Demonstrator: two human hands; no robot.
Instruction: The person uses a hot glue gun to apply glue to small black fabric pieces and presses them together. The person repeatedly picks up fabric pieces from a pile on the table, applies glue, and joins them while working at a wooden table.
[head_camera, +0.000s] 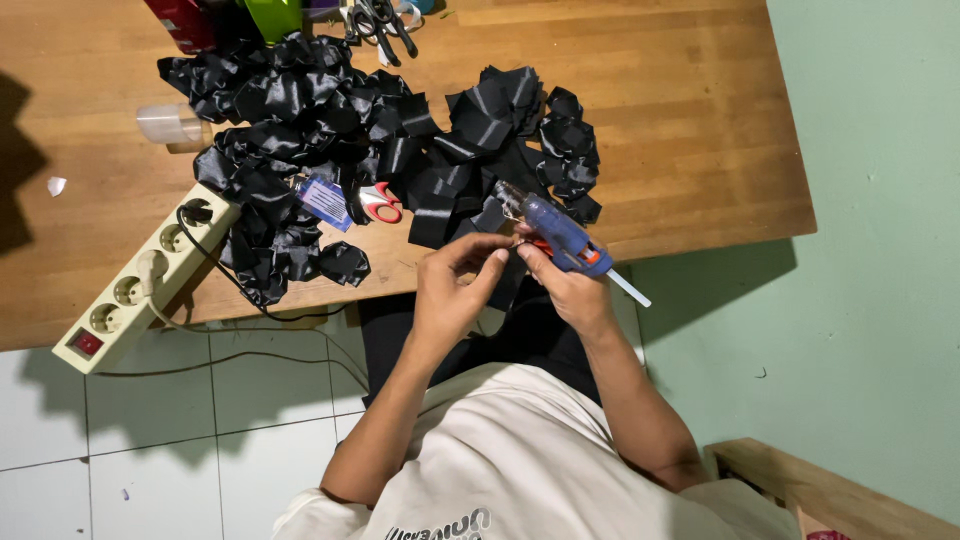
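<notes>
Gripped in right hand (572, 285): blue glue gun (560, 235). Pinched in left hand (455, 290), apparently, black ribbon piece (508, 285), beside ribbon heap (330, 130) on wooden table (680, 110).

A home craft corner. A low wooden table (680, 120) sits on a white tiled floor (180, 450) by a pale green wall (880, 250). Black ribbon pieces (330, 130) at 12 o'clock, scissors (380, 22) beyond, power strip (140, 285) at 9 o'clock.
</notes>
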